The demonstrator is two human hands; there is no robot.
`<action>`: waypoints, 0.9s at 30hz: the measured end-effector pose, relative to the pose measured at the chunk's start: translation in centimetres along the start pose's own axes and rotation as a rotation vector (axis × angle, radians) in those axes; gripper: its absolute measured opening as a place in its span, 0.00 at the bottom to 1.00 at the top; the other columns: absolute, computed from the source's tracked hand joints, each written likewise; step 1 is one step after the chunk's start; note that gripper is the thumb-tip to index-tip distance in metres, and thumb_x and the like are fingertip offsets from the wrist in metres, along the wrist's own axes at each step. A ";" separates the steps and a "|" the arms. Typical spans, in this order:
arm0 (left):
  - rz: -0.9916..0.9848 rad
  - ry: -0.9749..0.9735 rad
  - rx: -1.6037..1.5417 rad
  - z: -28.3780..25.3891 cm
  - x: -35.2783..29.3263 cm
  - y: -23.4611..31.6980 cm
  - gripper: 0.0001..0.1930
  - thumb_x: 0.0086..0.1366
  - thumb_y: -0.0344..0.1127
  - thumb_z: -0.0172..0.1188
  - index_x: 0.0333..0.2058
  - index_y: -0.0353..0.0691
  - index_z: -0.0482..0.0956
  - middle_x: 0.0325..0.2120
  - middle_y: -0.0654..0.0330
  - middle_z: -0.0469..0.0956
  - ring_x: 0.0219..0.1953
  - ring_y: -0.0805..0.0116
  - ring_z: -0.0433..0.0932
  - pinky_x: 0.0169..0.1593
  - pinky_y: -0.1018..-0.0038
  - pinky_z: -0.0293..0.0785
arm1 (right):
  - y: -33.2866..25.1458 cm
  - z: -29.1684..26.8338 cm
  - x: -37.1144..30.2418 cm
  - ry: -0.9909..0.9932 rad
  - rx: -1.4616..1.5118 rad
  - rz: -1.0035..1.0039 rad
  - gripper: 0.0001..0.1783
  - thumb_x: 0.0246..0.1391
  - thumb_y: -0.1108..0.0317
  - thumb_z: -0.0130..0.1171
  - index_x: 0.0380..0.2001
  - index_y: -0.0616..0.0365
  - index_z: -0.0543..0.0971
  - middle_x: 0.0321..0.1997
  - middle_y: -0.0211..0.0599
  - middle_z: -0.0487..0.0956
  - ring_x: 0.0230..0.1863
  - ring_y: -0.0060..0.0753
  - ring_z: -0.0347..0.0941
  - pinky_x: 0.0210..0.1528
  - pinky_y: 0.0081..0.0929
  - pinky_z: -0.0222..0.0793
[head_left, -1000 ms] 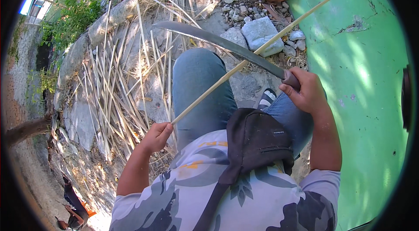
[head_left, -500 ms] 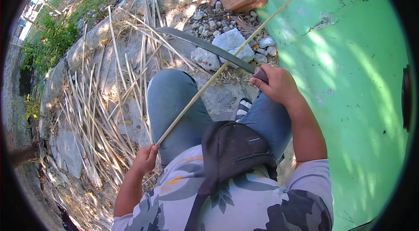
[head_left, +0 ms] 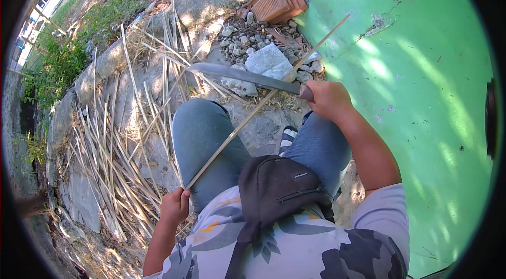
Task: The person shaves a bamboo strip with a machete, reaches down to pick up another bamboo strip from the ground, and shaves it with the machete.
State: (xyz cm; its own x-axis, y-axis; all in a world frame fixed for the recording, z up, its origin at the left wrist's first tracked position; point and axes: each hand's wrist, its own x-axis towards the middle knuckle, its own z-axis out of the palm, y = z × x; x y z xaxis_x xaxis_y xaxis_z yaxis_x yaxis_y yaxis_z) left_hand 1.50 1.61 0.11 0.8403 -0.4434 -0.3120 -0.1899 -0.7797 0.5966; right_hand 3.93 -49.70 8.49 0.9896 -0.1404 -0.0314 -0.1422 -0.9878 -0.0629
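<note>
My left hand [head_left: 174, 208] is closed round the near end of a long, pale wooden stick [head_left: 215, 153], thin and perhaps split bamboo. The stick slants up and away to the right, over my left knee. My right hand [head_left: 330, 101] grips the dark brown handle of a machete [head_left: 240, 75] above my right knee. Its long, slightly curved grey blade points left and crosses the stick around the middle. Whether the edge presses into the wood, I cannot tell. A black bag [head_left: 279, 187] hangs across my front.
Many similar sticks [head_left: 113, 165] lie heaped on the rough ground at my left. Ahead are pale stone blocks [head_left: 270, 61], gravel and stacked orange clay tiles [head_left: 276, 5]. A cracked green floor [head_left: 416, 136] stretches along my right. Green plants [head_left: 66, 65] grow at the far left.
The machete has swung to a more level angle, its tip coming nearer to me. The far end of the stick sits slightly lower and further left. Both hands keep their grips.
</note>
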 end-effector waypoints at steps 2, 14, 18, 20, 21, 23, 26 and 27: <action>-0.029 -0.044 -0.012 -0.2 -0.1 -0.4 0.22 0.72 0.48 0.50 0.25 0.35 0.70 0.17 0.41 0.70 0.24 0.34 0.73 0.27 0.52 0.67 | -1.8 0.4 -0.5 -0.010 0.035 -0.170 0.13 0.45 0.61 0.66 0.31 0.52 0.75 0.25 0.43 0.80 0.30 0.52 0.79 0.33 0.48 0.74; -0.005 -0.034 -0.099 0.9 -0.1 -1.5 0.24 0.73 0.49 0.48 0.25 0.35 0.71 0.17 0.43 0.71 0.23 0.36 0.73 0.27 0.55 0.68 | -0.3 0.4 1.0 0.146 0.224 -0.079 0.12 0.43 0.63 0.67 0.29 0.54 0.76 0.24 0.45 0.78 0.29 0.55 0.76 0.32 0.46 0.70; 0.019 0.027 -0.083 1.4 0.0 -0.8 0.23 0.73 0.48 0.48 0.24 0.35 0.71 0.17 0.43 0.72 0.23 0.36 0.73 0.27 0.55 0.68 | 2.4 -0.7 1.6 0.073 0.190 0.027 0.12 0.42 0.64 0.67 0.28 0.54 0.76 0.23 0.45 0.78 0.28 0.56 0.76 0.32 0.47 0.71; 0.041 0.058 -0.046 1.3 0.2 -0.3 0.22 0.72 0.47 0.49 0.24 0.35 0.71 0.17 0.43 0.72 0.23 0.37 0.74 0.26 0.55 0.69 | 2.7 -0.1 1.8 0.109 0.196 0.035 0.11 0.42 0.64 0.67 0.28 0.54 0.75 0.23 0.45 0.78 0.28 0.56 0.76 0.32 0.47 0.71; 0.049 0.065 -0.045 1.3 0.4 -0.4 0.22 0.72 0.47 0.49 0.24 0.35 0.71 0.17 0.43 0.72 0.23 0.37 0.74 0.26 0.55 0.69 | 2.7 0.0 1.8 0.136 0.206 0.043 0.11 0.42 0.65 0.66 0.27 0.54 0.75 0.23 0.45 0.78 0.28 0.56 0.76 0.32 0.48 0.71; 0.046 0.035 -0.035 1.5 0.1 -0.9 0.22 0.72 0.47 0.50 0.24 0.35 0.70 0.17 0.44 0.73 0.23 0.37 0.75 0.27 0.55 0.69 | 1.5 -0.1 1.0 0.140 0.226 -0.011 0.10 0.42 0.65 0.66 0.27 0.54 0.75 0.23 0.45 0.78 0.28 0.56 0.76 0.32 0.48 0.71; 0.046 0.042 -0.027 1.5 0.0 -1.8 0.22 0.72 0.48 0.50 0.25 0.35 0.70 0.17 0.43 0.72 0.23 0.37 0.75 0.27 0.54 0.69 | 0.5 -1.3 1.0 0.097 0.132 -0.110 0.10 0.43 0.63 0.65 0.28 0.52 0.77 0.25 0.44 0.79 0.30 0.54 0.77 0.34 0.47 0.72; 0.050 0.042 -0.049 1.4 -0.2 -1.7 0.23 0.72 0.49 0.49 0.25 0.35 0.70 0.17 0.43 0.72 0.23 0.36 0.74 0.27 0.54 0.69 | 0.8 -1.9 1.1 0.057 0.014 -0.152 0.10 0.45 0.61 0.65 0.29 0.51 0.78 0.26 0.42 0.80 0.32 0.52 0.79 0.36 0.46 0.74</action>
State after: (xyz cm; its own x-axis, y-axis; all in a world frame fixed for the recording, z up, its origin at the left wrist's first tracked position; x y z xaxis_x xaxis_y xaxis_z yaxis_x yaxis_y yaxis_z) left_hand 0.92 2.40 -1.86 0.8512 -0.4614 -0.2500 -0.2078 -0.7339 0.6467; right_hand 4.91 -50.74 10.29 0.9993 0.0066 0.0358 0.0094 -0.9970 -0.0769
